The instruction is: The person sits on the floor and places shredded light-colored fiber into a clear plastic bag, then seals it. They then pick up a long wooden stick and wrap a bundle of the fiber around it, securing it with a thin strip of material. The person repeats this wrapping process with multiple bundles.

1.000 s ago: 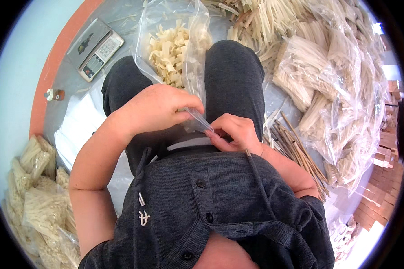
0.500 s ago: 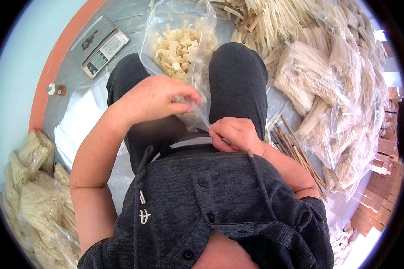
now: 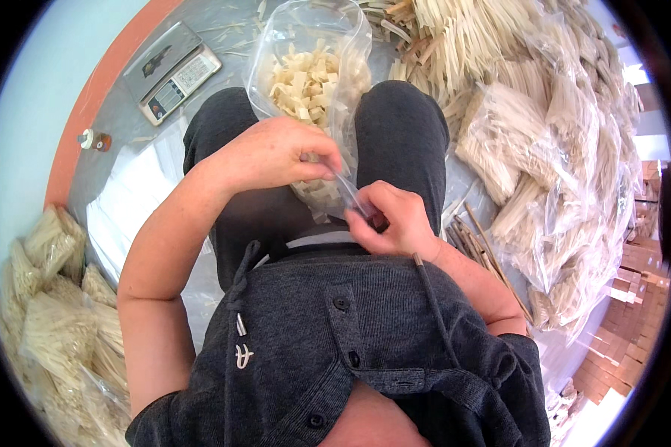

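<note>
Between my thighs stands a large clear plastic bag (image 3: 267,46), its mouth open, with many short cream-coloured flat pieces (image 3: 306,83) inside. Over its near side my left hand (image 3: 294,153) bends down, thumb and fingers pinching clear plastic film. My right hand (image 3: 394,221), lower and to the right, grips the same film (image 3: 348,189) between thumb and curled forefinger. The film is stretched taut across the short gap between both hands. Whether it belongs to the large bag or to a smaller one, I cannot tell.
A scale (image 3: 180,86) with a raised lid stands at the far left, near a small brown bottle (image 3: 97,140). White sheets (image 3: 138,201) lie beside my left leg. Bundles of pale strips in plastic (image 3: 511,141) fill the right; more bagged strips (image 3: 67,328) lie lower left. Thin sticks (image 3: 484,246) rest by my right arm.
My right hand has turned, its thumb and forefinger now more spread around the film. My left hand has shifted slightly right, nearer to it. The whole view has moved a little.
</note>
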The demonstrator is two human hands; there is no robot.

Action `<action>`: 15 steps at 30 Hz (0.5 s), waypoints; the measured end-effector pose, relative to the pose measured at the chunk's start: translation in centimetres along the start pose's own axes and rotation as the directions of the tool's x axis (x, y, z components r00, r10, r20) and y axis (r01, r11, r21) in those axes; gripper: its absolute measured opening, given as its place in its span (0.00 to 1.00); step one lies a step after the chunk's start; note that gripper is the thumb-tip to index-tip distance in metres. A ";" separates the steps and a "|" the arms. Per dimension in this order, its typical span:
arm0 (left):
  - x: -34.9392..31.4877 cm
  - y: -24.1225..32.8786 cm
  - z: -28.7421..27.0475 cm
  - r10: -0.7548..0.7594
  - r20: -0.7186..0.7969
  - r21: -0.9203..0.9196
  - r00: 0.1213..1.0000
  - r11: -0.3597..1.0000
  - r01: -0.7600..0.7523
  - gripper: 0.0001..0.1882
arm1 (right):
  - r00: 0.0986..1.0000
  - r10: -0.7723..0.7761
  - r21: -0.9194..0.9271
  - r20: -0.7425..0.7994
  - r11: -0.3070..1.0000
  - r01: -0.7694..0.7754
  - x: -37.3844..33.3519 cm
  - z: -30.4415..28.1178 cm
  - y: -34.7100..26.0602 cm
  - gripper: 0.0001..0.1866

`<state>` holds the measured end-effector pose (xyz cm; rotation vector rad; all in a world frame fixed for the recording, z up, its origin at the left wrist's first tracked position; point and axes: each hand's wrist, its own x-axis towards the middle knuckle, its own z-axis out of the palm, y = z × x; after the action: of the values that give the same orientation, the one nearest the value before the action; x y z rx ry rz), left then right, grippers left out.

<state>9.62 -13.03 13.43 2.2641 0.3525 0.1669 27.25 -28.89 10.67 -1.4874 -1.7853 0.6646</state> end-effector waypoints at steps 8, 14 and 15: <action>0.3 -0.5 -0.1 0.015 0.008 0.014 1.000 1.000 -0.015 0.08 | 0.999 0.036 0.006 0.031 0.999 -0.036 0.5 0.0 -0.3 0.04; 0.3 -0.3 -0.6 -0.026 0.050 0.032 0.998 0.999 0.024 0.09 | 0.989 -0.151 0.002 0.011 0.989 0.151 0.7 0.2 0.8 0.04; 0.3 -0.4 -0.7 -0.003 0.041 0.070 0.999 0.998 0.000 0.09 | 0.984 -0.177 -0.012 0.030 0.984 0.177 0.7 0.1 0.8 0.05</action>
<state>9.63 -12.19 13.59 2.3330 0.3438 0.1087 27.59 -28.04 10.09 -1.3157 -1.9216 0.5868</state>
